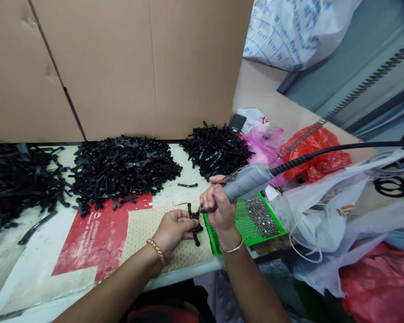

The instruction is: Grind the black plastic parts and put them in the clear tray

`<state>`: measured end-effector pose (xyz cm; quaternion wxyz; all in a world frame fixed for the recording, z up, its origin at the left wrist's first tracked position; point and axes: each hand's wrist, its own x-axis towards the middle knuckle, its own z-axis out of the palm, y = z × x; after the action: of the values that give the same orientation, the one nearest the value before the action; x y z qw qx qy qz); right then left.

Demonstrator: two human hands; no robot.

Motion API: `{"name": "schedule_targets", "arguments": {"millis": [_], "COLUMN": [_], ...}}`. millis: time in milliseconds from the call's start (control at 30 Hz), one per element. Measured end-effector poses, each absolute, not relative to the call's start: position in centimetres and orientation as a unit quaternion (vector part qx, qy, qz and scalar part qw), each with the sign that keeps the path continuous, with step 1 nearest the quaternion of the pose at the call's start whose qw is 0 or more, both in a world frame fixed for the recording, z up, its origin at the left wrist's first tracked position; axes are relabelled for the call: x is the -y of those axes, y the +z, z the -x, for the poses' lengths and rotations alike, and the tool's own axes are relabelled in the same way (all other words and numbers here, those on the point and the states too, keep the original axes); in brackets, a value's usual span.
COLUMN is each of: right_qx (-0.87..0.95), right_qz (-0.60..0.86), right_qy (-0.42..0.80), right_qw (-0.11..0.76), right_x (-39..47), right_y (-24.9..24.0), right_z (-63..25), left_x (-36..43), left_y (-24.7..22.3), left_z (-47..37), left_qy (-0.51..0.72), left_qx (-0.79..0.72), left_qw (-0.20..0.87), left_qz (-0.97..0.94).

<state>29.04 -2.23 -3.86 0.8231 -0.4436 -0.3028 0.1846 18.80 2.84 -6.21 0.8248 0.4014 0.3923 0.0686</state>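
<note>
My left hand [175, 228] is closed on a black plastic part [195, 229] with slim arms, held over a beige textured mat [144, 237]. My right hand [220, 208] wraps round a grey electric screwdriver [245, 181], which lies tilted with its cable end up to the right. The driver's tip points left and meets the black part or comes very close to it; fingers partly hide the spot. Just right of the mat is a green perforated tray [244, 224] with many small metal screws [261, 215] in it.
Heaps of black parts lie at the left [20, 184], middle [124, 166] and right [218, 150] before a tall cardboard panel [121, 67]. One loose black strip [187, 185] lies between them. A coiled spring [357, 89], black cable [340, 148] and plastic bags [316, 152] fill the right side.
</note>
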Motion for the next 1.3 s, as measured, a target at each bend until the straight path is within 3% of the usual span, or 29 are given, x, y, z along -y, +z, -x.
{"name": "schedule_targets", "arguments": {"millis": [1300], "right_qx": [0.302], "right_qz": [0.449], "right_qy": [0.190], "right_qw": [0.819], "right_x": [2.38], "right_y": [-3.75], "right_z": [-28.79], "left_x": [-2.92], "left_y": [-6.86], "left_z": [-18.68], "left_qy": [0.073], "left_qx": [-0.380], "left_qw": [0.826], "left_qz": [-0.409]}}
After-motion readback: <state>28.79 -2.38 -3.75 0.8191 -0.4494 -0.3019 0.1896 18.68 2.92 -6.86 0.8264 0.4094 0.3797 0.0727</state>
